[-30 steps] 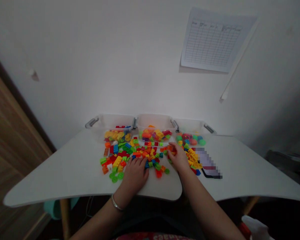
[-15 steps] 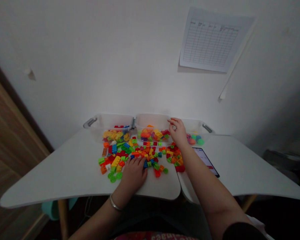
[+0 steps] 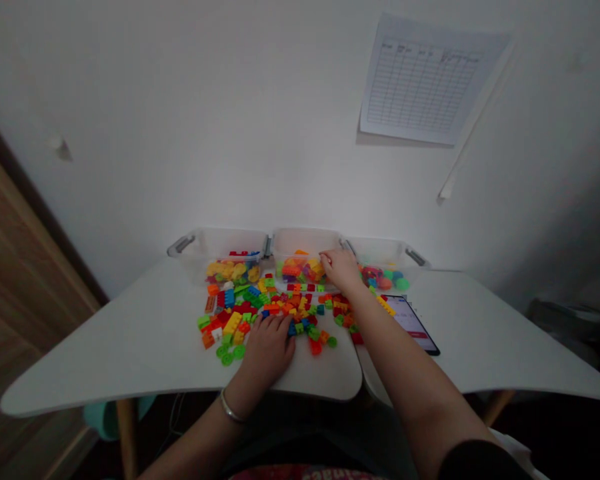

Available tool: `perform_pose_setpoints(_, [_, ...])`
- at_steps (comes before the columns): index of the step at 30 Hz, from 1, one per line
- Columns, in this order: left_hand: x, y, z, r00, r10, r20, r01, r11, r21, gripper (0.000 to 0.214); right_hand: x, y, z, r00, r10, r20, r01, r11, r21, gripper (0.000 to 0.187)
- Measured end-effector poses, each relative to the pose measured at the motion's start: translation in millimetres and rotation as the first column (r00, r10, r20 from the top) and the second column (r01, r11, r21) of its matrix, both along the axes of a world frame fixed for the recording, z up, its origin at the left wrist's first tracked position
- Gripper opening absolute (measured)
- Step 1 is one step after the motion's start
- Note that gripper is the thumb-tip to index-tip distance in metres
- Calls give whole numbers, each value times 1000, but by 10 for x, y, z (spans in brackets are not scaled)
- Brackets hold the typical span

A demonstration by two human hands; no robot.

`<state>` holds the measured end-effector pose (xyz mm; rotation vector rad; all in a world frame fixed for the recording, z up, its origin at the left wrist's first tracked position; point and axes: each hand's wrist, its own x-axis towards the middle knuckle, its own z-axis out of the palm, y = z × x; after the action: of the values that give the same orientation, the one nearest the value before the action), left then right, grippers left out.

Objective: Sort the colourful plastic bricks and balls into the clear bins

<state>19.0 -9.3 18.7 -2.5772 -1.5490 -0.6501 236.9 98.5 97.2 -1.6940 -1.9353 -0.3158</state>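
Observation:
My left hand [image 3: 269, 347] lies palm down at the near edge of a spread of loose building bricks [image 3: 245, 310]. Its fingers are stretched out and touch blue and green bricks; anything under the palm is hidden. My right hand [image 3: 343, 270] is at the right side of the middle clear plastic bin [image 3: 307, 239], which has orange, yellow and red pieces at its bottom. The fingers there are curled together, and I cannot make out whether something is between them. More bricks lie beneath the right wrist, partly covered by the forearm.
A left bin [image 3: 225, 237] holds mostly yellow pieces, and a right bin [image 3: 380, 248] has green, red and blue ones. On the white table [image 3: 130, 347], a lit phone [image 3: 416, 327] lies right of my forearm. A printed sheet [image 3: 435, 80] hangs on the wall.
My right hand has moved slightly left and down, and its spread fingers have curled in. Yellow bricks now show beside the forearm near the phone. My left hand has stayed put.

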Motion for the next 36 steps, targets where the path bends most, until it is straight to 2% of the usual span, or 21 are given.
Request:
perform_pose_setpoints(4, [-6, 1, -16, 1000, -2, 12, 2, 1000, 14, 43, 70, 5, 19, 994, 83, -76, -83, 997, -2, 31])
perform_pose_setpoints(8, [-9, 12, -40, 1000, 2, -1, -2, 1000, 15, 43, 144, -47, 24, 944, 211, -254, -187, 975, 118, 31])
perform_pose_setpoints(12, [-7, 26, -53, 1000, 6, -12, -6, 1000, 15, 44, 183, -231, -6, 912, 212, -352, -101, 946, 308, 31])
perform_pose_setpoints(15, [-9, 26, -52, 1000, 0, -13, 1, 1000, 15, 43, 183, -409, -132, 891, 206, -404, -48, 929, 367, 29])
perform_pose_setpoints(18, [-16, 20, -51, 1000, -8, -13, 8, 1000, 7, 43, 150, -565, -354, 908, 207, -363, -100, 951, 293, 28])
perform_pose_setpoints(21, [-23, 18, -58, 1000, -15, -14, 15, 1000, 11, 43, 94, -684, -591, 961, 157, -228, -128, 982, 136, 26])
perform_pose_setpoints(24, [-26, 22, -70, 1000, -18, -12, 18, 1000, 25, 42, 67, -762, -750, 987, 128, -101, -127, 992, 13, 26])
perform_pose_setpoints(31, [-14, 29, -81, 1000, -2, -14, 2, 1000, 27, 42, 183, -786, -842, 999, 29, -37, -31, 997, -72, 32])
perform_pose_setpoints(36, [-13, 32, -79, 1000, -6, -9, 6, 1000, 28, 42, 171, -776, -850, 1000, 15, -8, -15, 996, -92, 32])
